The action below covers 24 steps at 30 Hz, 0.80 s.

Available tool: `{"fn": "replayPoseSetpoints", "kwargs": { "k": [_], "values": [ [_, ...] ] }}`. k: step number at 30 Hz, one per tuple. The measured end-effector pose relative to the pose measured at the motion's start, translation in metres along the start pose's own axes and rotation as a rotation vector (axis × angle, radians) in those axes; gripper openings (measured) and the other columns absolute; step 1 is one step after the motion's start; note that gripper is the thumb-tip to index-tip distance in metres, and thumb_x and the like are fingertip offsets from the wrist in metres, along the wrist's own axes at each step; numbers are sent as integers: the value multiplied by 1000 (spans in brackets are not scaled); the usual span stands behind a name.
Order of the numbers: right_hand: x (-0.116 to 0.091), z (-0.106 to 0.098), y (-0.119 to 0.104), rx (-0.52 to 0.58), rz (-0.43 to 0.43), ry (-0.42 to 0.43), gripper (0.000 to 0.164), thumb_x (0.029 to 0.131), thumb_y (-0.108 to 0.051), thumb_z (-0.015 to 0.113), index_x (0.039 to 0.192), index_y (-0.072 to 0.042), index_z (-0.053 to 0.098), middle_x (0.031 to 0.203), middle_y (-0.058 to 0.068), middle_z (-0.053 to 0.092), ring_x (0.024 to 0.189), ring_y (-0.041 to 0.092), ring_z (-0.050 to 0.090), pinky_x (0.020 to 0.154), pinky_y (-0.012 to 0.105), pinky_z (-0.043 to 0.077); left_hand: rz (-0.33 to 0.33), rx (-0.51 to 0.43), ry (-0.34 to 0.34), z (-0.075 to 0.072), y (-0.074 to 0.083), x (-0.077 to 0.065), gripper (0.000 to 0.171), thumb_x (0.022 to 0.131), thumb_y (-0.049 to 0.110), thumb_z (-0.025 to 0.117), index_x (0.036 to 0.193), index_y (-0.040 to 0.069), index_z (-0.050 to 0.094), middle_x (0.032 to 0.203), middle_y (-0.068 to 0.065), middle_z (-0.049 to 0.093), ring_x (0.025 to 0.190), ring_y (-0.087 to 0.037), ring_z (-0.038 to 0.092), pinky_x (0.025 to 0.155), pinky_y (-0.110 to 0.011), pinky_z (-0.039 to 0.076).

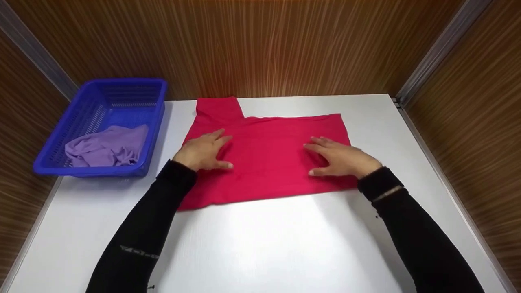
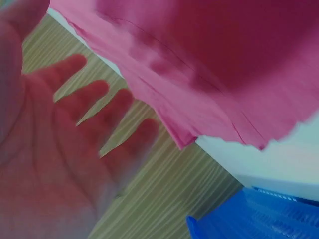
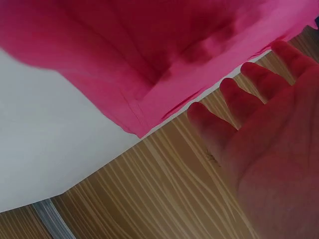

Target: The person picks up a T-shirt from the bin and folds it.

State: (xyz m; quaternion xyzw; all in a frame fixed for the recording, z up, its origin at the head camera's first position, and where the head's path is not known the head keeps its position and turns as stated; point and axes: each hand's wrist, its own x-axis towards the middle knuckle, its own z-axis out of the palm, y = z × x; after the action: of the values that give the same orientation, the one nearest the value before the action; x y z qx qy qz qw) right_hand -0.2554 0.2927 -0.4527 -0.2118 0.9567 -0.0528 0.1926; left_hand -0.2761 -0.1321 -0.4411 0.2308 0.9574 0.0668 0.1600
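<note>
A red T-shirt [image 1: 268, 154], folded into a long shape, lies flat on the white table. One short sleeve [image 1: 219, 109] sticks out toward the back wall at its left end. Over the left part of the shirt is my left hand [image 1: 205, 151], fingers spread and palm down. My right hand [image 1: 340, 158] hovers above the right part, fingers loosely straight and thumb pointing inward. Both wrist views show a gap between the palms and the cloth, with hand shadows falling on the red fabric. Neither hand holds anything.
To the left stands a blue plastic basket [image 1: 156, 134] with a crumpled purple cloth [image 1: 110, 146] inside. Wood-grain panels [image 1: 276, 49] enclose the white table [image 1: 260, 244] at the back and both sides.
</note>
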Motion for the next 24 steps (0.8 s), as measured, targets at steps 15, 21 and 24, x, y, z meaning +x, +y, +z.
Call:
{"fn": "replayPoseSetpoints", "kwargs": {
  "k": [15, 21, 24],
  "values": [
    [4, -15, 30, 46, -15, 1, 51, 92, -39, 82, 134, -14, 66, 141, 13, 62, 142, 37, 52, 113, 59, 49, 66, 106, 160, 11, -15, 17, 38, 97, 26, 77, 127, 7, 65, 128, -19, 68, 127, -41, 63, 103, -57, 56],
    [-8, -21, 47, 31, 54, -47, 19, 96, -22, 78, 106, -10, 67, 92, 7, 65, 87, 23, 61, 75, 38, 50, -6, 118, 159, 15, -20, 21, 35, 96, 30, 78, 119, 6, 65, 120, -20, 73, 120, -43, 66, 98, -59, 56],
    [-9, -18, 53, 45, 57, -66, 14, 98, -19, 75, 102, -9, 66, 88, 6, 63, 83, 20, 58, 73, 34, 47, -16, 126, 122, 15, -21, 21, 31, 97, 31, 76, 112, 6, 67, 118, -19, 73, 119, -42, 65, 97, -58, 56]
  ]
}}
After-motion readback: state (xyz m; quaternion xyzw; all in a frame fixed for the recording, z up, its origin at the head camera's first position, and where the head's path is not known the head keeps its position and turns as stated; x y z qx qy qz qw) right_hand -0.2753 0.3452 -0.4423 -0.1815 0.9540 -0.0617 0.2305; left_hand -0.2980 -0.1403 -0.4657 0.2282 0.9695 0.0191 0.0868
